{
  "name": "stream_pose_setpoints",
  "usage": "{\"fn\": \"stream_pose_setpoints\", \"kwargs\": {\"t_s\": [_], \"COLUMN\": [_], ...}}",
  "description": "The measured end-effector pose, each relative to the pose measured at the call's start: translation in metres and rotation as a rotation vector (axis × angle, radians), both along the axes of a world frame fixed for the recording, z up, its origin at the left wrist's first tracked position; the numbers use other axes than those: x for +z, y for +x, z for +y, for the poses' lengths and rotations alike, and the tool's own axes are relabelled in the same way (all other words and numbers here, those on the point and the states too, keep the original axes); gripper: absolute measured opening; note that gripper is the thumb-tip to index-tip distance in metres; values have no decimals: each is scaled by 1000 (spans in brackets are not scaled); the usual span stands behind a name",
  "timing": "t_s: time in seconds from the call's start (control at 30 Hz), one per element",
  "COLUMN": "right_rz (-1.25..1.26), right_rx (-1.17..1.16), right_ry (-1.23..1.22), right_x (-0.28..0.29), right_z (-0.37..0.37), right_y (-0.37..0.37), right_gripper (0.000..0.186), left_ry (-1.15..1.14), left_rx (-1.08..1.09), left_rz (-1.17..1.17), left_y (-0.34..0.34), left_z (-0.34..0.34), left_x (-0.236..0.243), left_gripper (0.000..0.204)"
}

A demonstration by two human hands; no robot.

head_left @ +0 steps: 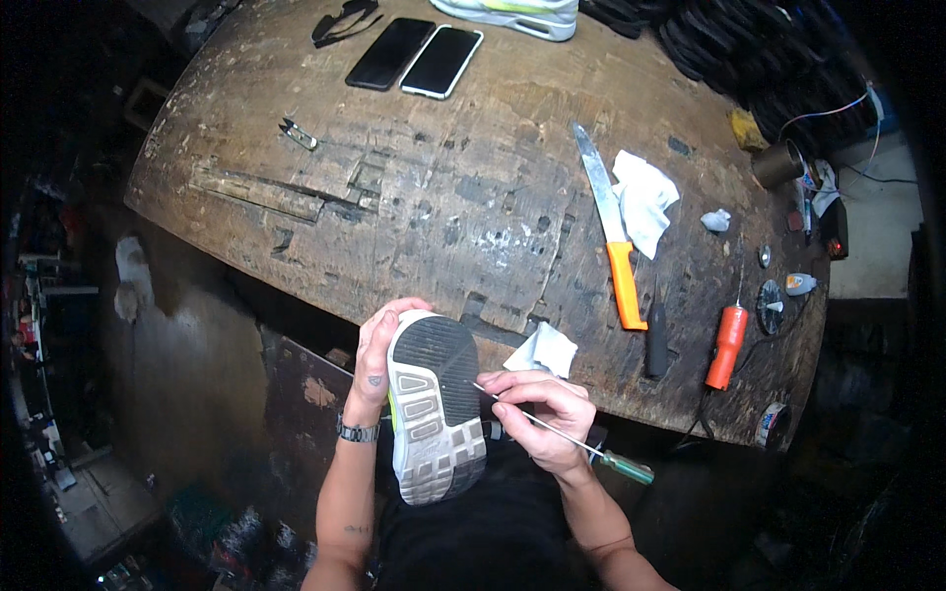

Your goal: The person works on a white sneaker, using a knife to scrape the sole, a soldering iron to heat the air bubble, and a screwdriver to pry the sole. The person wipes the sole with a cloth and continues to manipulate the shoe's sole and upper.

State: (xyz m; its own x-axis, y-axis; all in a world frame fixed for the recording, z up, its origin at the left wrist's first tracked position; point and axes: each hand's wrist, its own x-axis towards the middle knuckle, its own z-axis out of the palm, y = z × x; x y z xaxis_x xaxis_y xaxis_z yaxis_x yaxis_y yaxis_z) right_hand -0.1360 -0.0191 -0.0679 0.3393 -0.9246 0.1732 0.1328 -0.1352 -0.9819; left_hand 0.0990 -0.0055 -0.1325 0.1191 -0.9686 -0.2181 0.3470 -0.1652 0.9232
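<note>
My left hand is closed round the toe or heel end of a white sneaker. The shoe's sole faces up, with black ribbed rubber at the far end and pale grey tread blocks closer to me. In my right hand is a thin screwdriver with a green handle, its shaft pinched between thumb and fingers. The tip points at the edge of the black sole; whether it touches, I cannot tell. Just beyond that hand a crumpled white cloth or paper lies at the table's near edge.
On the worn wooden table lie an orange-handled knife, a white rag, a red-handled tool, a black-handled tool, thread snips and two phones. Another sneaker and dark shoe soles sit at the back.
</note>
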Motion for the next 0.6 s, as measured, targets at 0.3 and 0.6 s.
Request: {"fn": "stream_pose_setpoints", "kwargs": {"t_s": [0.3, 0.6], "right_rz": [-328, -564], "right_rx": [-69, -128], "right_ry": [414, 711], "right_x": [-34, -35], "right_z": [26, 32], "right_y": [-1, 8], "right_gripper": [9, 3], "left_ry": [17, 32], "left_rx": [16, 24], "left_rz": [15, 49], "left_y": [-1, -1], "left_z": [0, 1], "left_x": [-2, -6], "left_gripper": [55, 56]}}
